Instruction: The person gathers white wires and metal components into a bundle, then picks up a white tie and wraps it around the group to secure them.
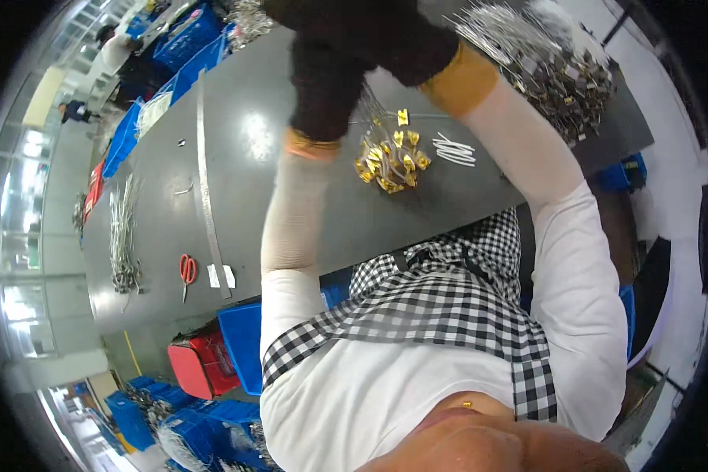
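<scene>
Both of my hands wear dark gloves with yellowish cuffs and reach to the far edge of the view, over the grey table (248, 193). My left hand (321, 90) and my right hand (417, 51) are close together, and their fingers merge into one dark shape. What they hold, if anything, is hidden. Just below them lies a bunch of thin wires with shiny yellow tabs (391, 161), its wire ends running up toward the gloves. A single yellow tab (403, 117) sits beside the bunch. Several short white tubes (454, 149) lie to its right, near my right forearm.
A long metal ruler (205, 173) crosses the table on the left. Red-handled scissors (187, 275) and a wire bundle (123, 236) lie beyond it. A large heap of wired parts (562, 82) covers the far right. Blue bins (240, 346) and a red container (197, 366) stand below the near edge.
</scene>
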Action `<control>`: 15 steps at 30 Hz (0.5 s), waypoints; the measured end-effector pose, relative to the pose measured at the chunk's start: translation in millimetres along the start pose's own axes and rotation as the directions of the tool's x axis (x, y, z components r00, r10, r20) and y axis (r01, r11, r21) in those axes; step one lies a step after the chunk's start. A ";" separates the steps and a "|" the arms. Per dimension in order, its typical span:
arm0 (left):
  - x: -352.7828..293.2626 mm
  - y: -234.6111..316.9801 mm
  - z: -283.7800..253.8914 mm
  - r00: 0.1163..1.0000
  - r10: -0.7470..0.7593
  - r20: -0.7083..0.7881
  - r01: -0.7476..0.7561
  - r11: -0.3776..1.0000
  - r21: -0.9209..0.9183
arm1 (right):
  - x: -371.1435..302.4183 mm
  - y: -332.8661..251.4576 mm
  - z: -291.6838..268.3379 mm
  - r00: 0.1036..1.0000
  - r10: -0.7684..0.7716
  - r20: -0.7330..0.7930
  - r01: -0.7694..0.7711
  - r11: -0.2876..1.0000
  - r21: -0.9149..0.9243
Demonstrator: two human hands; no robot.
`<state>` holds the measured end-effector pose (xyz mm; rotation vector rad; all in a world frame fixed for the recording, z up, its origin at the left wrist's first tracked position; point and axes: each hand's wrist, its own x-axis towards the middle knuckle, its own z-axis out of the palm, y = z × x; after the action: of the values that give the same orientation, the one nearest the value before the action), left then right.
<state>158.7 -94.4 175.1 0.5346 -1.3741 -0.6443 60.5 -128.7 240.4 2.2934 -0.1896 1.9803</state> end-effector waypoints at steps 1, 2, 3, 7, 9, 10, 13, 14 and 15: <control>7.7 7.5 -12.4 0.987 0.101 0.122 -0.141 0.909 0.392 | 13.6 -4.8 -9.7 1.000 0.006 -0.001 -0.006 1.000 -0.010; 8.1 8.9 -2.8 0.986 0.098 0.133 -0.142 0.915 0.377 | 22.1 -5.3 -21.3 0.992 0.104 0.064 -0.110 0.990 0.083; 3.9 21.5 1.8 0.992 0.034 0.120 -0.072 0.940 0.333 | 30.2 -9.4 -25.9 0.974 0.185 0.127 -0.207 0.960 0.189; -9.0 30.1 12.3 0.987 -0.157 0.036 0.129 0.904 0.408 | 32.8 -13.4 -35.5 0.994 0.092 0.057 -0.105 0.952 0.287; -15.7 38.8 27.6 0.948 -0.313 -0.055 0.317 0.943 0.101 | 22.1 -16.3 -27.9 0.978 0.206 0.037 -0.207 0.926 0.317; -21.0 34.2 26.3 0.953 -0.294 -0.078 0.301 0.948 0.105 | 22.8 -19.5 -29.0 0.962 0.222 0.158 -0.268 0.880 0.392; -15.7 36.7 37.4 0.931 -0.319 -0.178 0.347 0.925 0.157 | 32.3 -29.1 -36.7 0.913 0.209 0.350 -0.375 0.769 0.518; -12.5 43.1 40.9 0.891 -0.382 -0.247 0.432 0.880 0.197 | 35.7 -32.5 -36.4 0.884 0.214 0.416 -0.437 0.696 0.570; -6.8 47.4 41.0 0.890 -0.381 -0.249 0.432 0.881 0.193 | 42.0 -29.3 -34.5 0.882 0.212 0.420 -0.438 0.696 0.568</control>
<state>122.5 -54.6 208.0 1.0825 -1.1557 -0.7398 37.6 -95.2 287.1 3.2519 0.1018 2.0313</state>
